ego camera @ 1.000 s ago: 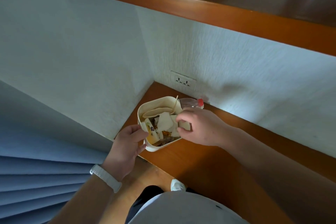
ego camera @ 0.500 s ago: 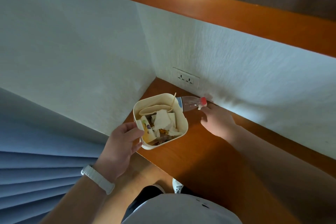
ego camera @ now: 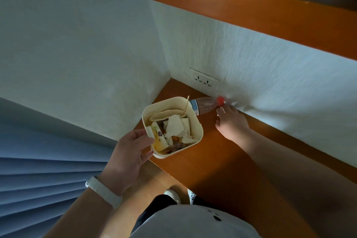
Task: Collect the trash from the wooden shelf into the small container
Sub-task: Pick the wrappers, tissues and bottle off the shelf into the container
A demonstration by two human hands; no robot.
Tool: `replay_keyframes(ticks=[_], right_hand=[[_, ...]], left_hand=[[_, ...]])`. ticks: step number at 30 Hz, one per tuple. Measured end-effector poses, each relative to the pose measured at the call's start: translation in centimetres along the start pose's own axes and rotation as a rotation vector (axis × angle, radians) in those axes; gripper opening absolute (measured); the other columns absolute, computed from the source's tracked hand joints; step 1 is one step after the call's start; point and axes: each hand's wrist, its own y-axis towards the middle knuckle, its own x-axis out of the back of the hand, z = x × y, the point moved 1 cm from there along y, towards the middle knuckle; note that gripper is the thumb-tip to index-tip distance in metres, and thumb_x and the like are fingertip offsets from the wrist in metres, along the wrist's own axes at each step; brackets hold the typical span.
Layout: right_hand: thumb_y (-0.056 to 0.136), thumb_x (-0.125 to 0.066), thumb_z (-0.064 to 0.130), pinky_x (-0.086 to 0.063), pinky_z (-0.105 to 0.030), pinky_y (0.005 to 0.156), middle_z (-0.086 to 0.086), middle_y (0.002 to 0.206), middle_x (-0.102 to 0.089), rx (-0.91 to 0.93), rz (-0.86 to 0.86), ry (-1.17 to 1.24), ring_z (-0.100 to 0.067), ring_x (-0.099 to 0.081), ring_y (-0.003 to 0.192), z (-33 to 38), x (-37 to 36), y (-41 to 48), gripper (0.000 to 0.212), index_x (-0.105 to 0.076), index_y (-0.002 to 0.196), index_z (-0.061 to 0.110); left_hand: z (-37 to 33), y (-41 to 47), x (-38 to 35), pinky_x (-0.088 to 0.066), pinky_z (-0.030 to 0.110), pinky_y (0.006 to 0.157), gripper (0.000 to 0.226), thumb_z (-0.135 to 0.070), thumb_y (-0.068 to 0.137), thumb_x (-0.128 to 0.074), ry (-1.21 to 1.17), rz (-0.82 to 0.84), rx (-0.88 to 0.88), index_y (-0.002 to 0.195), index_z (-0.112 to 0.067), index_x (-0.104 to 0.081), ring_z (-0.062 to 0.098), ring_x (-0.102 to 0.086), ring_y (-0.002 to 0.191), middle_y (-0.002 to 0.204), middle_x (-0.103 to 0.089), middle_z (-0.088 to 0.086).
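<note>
A small cream container (ego camera: 197,124) sits at the left end of the wooden shelf (ego camera: 222,160), filled with paper scraps, wrappers and a wooden stick. My left hand (ego camera: 131,150) grips its near-left rim. Behind the container, against the wall, lies a clear plastic bottle (ego camera: 205,104) with a red cap. My right hand (ego camera: 230,122) is on the shelf just right of the container, fingers spread, fingertips close to the bottle's cap; it holds nothing.
A double wall socket (ego camera: 203,80) sits just above the shelf in the corner. An upper wooden shelf (ego camera: 270,15) overhangs. Blue pleated curtain (ego camera: 38,170) hangs at the left. My shoes (ego camera: 179,195) show on the floor below.
My right hand left the container's contents and moved right and back toward the bottle's red cap. The left hand kept its grip on the container.
</note>
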Motion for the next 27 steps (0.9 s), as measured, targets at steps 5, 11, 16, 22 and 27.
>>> replay_keyframes(ticks=[5, 11, 16, 22, 27], right_hand=[[0.090, -0.060, 0.021, -0.053, -0.039, 0.084, -0.009, 0.118, -0.058, 0.015, -0.019, -0.025, -0.029, -0.058, 0.107, -0.5, 0.0, -0.2, 0.026, -0.058, 0.114, 0.014], [0.093, -0.052, 0.014, -0.051, -0.033, 0.071, -0.005, 0.099, -0.059, 0.016, 0.007, 0.019, -0.022, -0.059, 0.088, -0.7, -0.1, -1.5, 0.022, -0.060, 0.112, 0.011], [0.093, -0.054, 0.016, -0.052, -0.029, 0.069, 0.000, 0.095, -0.062, 0.044, -0.061, 0.142, -0.017, -0.062, 0.082, 0.7, 1.9, -2.9, 0.022, -0.060, 0.114, 0.013], [0.092, -0.062, 0.018, -0.031, -0.012, 0.055, 0.000, 0.100, -0.063, 0.114, -0.343, 0.371, -0.004, -0.051, 0.065, 4.6, 9.0, -6.4, 0.027, -0.059, 0.119, 0.014], [0.092, -0.064, 0.016, -0.034, -0.012, 0.048, 0.003, 0.093, -0.063, 0.267, -0.371, 0.481, 0.001, -0.047, 0.050, 10.0, 14.5, -9.3, 0.021, -0.062, 0.112, 0.014]], left_hand=[[-0.2, -0.1, 0.1, -0.054, 0.048, 0.103, 0.016, -0.009, 0.100, -0.057, -0.001, 0.005, -0.006, 0.113, -0.009, -0.067, 0.027, -0.069, 0.114, 0.115, -0.075, 0.014], [-0.4, -0.3, 0.1, -0.055, 0.047, 0.103, 0.017, -0.008, 0.100, -0.057, 0.019, 0.018, -0.022, 0.113, -0.010, -0.067, 0.027, -0.070, 0.114, 0.116, -0.074, 0.013], [-0.1, -0.2, 0.3, -0.052, 0.051, 0.106, 0.018, -0.007, 0.098, -0.060, 0.009, 0.033, -0.025, 0.115, -0.010, -0.066, 0.030, -0.068, 0.118, 0.120, -0.073, 0.016], [0.1, -0.5, 0.6, -0.053, 0.051, 0.106, 0.022, -0.009, 0.097, -0.061, 0.018, 0.051, -0.024, 0.119, -0.010, -0.064, 0.030, -0.067, 0.118, 0.121, -0.072, 0.014], [-0.3, -0.7, 1.0, -0.053, 0.051, 0.106, 0.024, -0.010, 0.097, -0.062, 0.013, 0.083, -0.028, 0.121, -0.011, -0.064, 0.027, -0.066, 0.119, 0.123, -0.071, 0.011]])
